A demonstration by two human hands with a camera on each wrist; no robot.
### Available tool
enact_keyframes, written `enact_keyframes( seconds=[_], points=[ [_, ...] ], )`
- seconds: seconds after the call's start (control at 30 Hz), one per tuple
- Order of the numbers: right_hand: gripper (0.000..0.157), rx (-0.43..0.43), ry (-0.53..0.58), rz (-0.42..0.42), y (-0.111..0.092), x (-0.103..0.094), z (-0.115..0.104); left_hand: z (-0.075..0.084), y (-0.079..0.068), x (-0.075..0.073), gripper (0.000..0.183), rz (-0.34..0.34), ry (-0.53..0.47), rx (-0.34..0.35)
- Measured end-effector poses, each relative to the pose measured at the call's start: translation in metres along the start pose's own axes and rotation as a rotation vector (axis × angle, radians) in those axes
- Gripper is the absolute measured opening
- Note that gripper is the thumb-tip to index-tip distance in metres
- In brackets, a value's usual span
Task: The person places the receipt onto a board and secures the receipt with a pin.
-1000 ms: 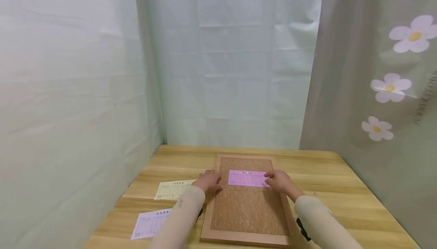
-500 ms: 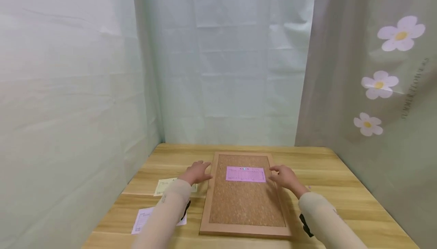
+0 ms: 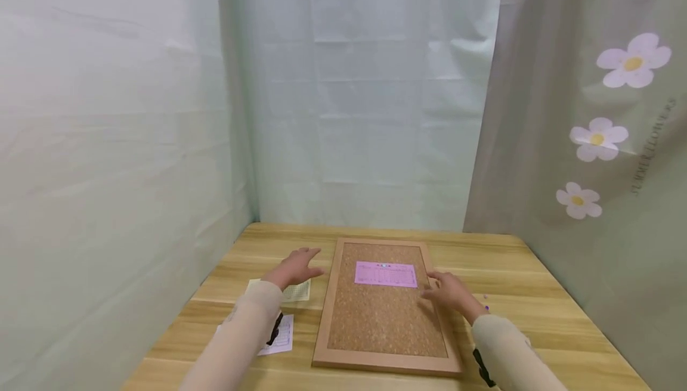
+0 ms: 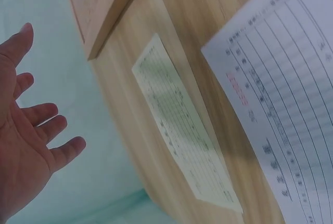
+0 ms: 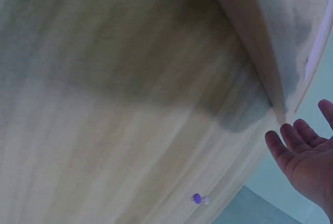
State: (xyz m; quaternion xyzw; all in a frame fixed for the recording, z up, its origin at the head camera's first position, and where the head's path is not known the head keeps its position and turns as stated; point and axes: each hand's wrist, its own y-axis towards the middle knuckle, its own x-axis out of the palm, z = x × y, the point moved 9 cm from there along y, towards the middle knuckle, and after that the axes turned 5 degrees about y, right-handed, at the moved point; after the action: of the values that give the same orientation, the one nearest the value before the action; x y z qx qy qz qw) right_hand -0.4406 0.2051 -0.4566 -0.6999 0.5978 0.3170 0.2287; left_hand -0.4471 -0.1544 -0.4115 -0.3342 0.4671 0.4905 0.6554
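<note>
A pink printed slip [image 3: 385, 274] lies flat on the upper part of a wood-framed corkboard [image 3: 383, 325]. Near the slip's top middle is a small pale spot, too small to identify. My left hand [image 3: 294, 267] hovers left of the board above a pale yellow slip [image 4: 174, 125], fingers spread and holding nothing; this hand partly covers the slip in the head view. Over the board's right frame is my right hand [image 3: 449, 291], its fingers [image 5: 294, 140] loosely extended with nothing in them. Whether it touches the frame I cannot tell.
A white-lilac slip [image 4: 276, 89] lies at the table's front left, partly behind the left sleeve. Right of the board, a purple push pin [image 5: 196, 198] and a paler one [image 5: 206, 200] lie on the wooden table [image 3: 537, 319]. Curtains [image 3: 370, 111] enclose the table.
My right hand has come off the pink slip and moved to the board's right frame. My left hand has drawn away leftward from the board. The slip stays on the cork.
</note>
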Motion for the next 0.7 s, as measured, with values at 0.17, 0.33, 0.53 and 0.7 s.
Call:
enact_keyframes(
  seconds=[0.17, 0.33, 0.53, 0.7],
  points=[
    [0.078, 0.001, -0.001, -0.035, -0.003, 0.009, 0.007, -0.017, -0.007, -0.009, 0.064, 0.033, -0.034, -0.014],
    [0.095, 0.023, 0.007, -0.076, -0.004, 0.019, 0.012, -0.042, -0.022, -0.016, 0.063, 0.060, -0.044, -0.028],
    [0.106, 0.027, -0.024, -0.121, -0.005, 0.024, 0.013, -0.068, -0.036, -0.022, 0.064, 0.089, -0.054, -0.041],
    [0.107, -0.020, -0.083, -0.154, -0.010, 0.021, 0.015, -0.079, -0.038, -0.025, 0.066, 0.100, -0.104, -0.047]
  ],
)
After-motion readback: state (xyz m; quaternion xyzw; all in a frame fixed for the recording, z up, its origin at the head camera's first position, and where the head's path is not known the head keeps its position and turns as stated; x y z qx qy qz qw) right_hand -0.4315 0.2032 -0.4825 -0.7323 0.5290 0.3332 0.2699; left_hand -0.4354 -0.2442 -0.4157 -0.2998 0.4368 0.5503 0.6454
